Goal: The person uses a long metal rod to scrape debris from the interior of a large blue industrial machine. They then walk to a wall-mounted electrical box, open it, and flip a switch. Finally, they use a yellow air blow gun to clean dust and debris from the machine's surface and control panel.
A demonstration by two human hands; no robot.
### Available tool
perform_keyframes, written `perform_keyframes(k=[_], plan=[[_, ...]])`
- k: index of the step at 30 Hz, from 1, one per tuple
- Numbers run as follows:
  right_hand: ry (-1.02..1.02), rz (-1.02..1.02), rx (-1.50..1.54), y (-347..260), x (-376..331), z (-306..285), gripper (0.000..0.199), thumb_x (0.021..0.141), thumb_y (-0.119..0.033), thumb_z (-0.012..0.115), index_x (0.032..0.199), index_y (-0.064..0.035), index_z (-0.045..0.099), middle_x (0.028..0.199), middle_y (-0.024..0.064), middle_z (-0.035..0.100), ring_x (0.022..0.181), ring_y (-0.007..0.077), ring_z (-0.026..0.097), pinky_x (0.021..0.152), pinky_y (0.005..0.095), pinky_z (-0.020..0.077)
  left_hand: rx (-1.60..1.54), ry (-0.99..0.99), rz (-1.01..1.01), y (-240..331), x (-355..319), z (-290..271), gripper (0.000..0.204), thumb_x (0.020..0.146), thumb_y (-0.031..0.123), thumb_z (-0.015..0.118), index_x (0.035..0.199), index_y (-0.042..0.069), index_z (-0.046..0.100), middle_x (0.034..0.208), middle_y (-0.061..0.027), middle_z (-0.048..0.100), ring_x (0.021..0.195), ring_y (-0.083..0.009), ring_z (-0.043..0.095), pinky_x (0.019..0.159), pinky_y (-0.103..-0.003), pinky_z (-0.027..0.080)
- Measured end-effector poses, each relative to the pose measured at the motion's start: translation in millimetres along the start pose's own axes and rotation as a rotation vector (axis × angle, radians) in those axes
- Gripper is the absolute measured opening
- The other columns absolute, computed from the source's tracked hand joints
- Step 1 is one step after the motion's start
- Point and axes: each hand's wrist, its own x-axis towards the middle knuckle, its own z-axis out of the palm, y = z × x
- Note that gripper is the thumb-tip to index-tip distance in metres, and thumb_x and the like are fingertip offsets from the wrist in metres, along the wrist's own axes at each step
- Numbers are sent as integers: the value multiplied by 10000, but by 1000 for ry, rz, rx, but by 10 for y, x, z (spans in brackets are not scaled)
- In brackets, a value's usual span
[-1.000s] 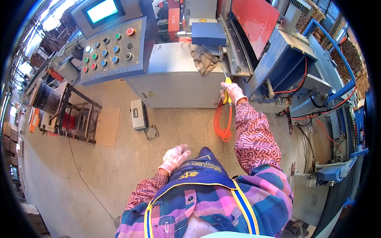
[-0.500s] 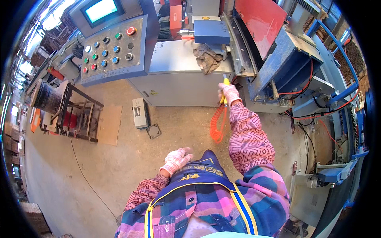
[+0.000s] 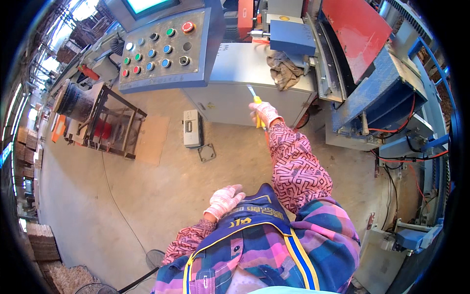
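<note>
My right hand (image 3: 267, 112), in a pinkish-white knit glove, is closed around a yellow air blow gun (image 3: 257, 100) with a thin metal nozzle. The nozzle tip is in front of the light grey machine cabinet (image 3: 235, 66). Only a short bit of the orange air hose (image 3: 267, 137) shows beside my patterned sleeve; the rest is hidden. My left hand (image 3: 225, 200), gloved alike, rests at the dark blue apron (image 3: 257, 211) with its fingers stretched out and nothing in it. A crumpled brown rag (image 3: 284, 71) lies on the cabinet top, beside a blue block (image 3: 293, 38).
A sloped control panel (image 3: 161, 51) with several buttons stands at the far left of the cabinet. On the floor are a grey case (image 3: 193, 128) and a small square frame (image 3: 206, 153). Blue machinery (image 3: 377, 93) with cables stands right; a metal stand (image 3: 117, 120) stands left.
My right hand has moved left with the air blow gun, away from the rag. The coiled hose no longer shows beside the arm. The whole view has shifted, and a fan appears at lower left.
</note>
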Motion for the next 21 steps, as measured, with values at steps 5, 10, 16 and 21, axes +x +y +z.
perform_keyframes(k=[5, 10, 16, 21], plan=[[-217, -182, -191, 74, -75, 187, 313, 880, -362, 672, 920, -51, 662, 698, 61, 658, 624, 184, 641, 581, 353, 518, -39, -6, -70, -73, -135, -60, 507, 945, 473, 543, 1290, 108, 616, 1247, -185, 642, 1187, -353, 582, 1014, -419, 452], [74, -122, 558, -108, -263, -104, 331, 921, -390, 672, 937, -63, 624, 703, 80, 635, 599, 190, 629, 546, 340, 517, -44, 5, -31, -228, -99, -34, 504, 946, 477, 537, 1295, 124, 618, 1255, -191, 638, 1181, -358, 587, 1003, -431, 459], [-205, -472, 23, -1571, -1137, -488, 387, 945, -412, 663, 1123, -70, 630, 762, 36, 624, 661, 118, 602, 613, 284, 487, 7, -74, 89, -77, 11, -181, 507, 948, 488, 523, 1300, 131, 602, 1219, -183, 649, 1145, -369, 600, 978, -450, 467], [-104, -592, -233, -2192, -1244, -508, 342, 948, -411, 650, 1037, -81, 630, 754, 11, 609, 654, 102, 573, 584, 272, 461, 32, 57, 164, -107, 167, -218, 500, 949, 498, 504, 1283, 139, 602, 1194, -183, 652, 1122, -376, 608, 958, -469, 479]])
